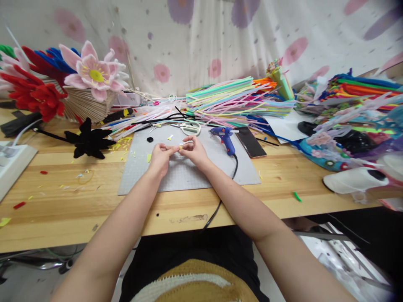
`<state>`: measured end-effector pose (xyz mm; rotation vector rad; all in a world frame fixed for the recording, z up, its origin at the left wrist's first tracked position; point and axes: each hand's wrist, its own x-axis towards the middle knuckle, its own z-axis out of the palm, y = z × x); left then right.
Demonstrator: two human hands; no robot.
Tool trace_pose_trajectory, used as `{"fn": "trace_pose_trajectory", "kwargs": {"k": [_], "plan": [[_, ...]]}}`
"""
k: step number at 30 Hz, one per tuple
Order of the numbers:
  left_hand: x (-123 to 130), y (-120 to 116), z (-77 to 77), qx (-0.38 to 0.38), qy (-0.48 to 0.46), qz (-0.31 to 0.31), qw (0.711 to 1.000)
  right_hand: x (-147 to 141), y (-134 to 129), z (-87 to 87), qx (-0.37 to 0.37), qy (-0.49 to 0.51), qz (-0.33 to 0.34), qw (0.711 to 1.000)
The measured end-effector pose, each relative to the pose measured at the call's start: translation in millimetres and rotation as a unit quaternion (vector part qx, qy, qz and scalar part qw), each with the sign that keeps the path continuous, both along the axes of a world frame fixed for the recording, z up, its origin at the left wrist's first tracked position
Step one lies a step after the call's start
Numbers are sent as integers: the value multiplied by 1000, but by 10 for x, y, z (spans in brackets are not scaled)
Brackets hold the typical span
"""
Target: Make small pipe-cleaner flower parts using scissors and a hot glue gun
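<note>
Over the grey cutting mat (201, 167), my left hand (162, 158) and my right hand (195, 152) meet, fingertips pinched together. Between them is a small yellow piece (180, 147), too small to make out clearly; both hands seem to grip it. Just beyond my fingers lie white-handled scissors (189, 128) and a small white-and-yellow scrap (170, 137). A round black piece (150, 139) rests at the mat's upper left, with a yellow square (149, 158) beside my left hand. To the right of my right hand lies a blue glue gun (224, 138).
A black flower (90, 138) lies left of the mat, below pink (94, 72) and red flowers (40, 96). Bundles of pipe cleaners (233, 98) line the back. A phone (251, 141) lies right of the glue gun, whose black cord (217, 209) runs over the table's front edge. A white power strip (15, 163) sits left.
</note>
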<state>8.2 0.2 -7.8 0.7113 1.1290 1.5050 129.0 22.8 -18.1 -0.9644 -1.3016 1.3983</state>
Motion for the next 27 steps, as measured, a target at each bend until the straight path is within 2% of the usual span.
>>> {"fn": "trace_pose_trajectory", "kwargs": {"k": [4,10,17,27], "plan": [[6,-14,34,-27,43,9,999,26,-10,27,-19,0,-17,1000],[-11,-58,82,-31,85,-4,996,45,-9,45,-22,10,4,1000],[-7,-52,59,-19,79,30,996,45,-5,29,31,-22,-20,999],[-15,-37,49,-34,61,22,997,37,-9,33,37,-7,-10,999]]}}
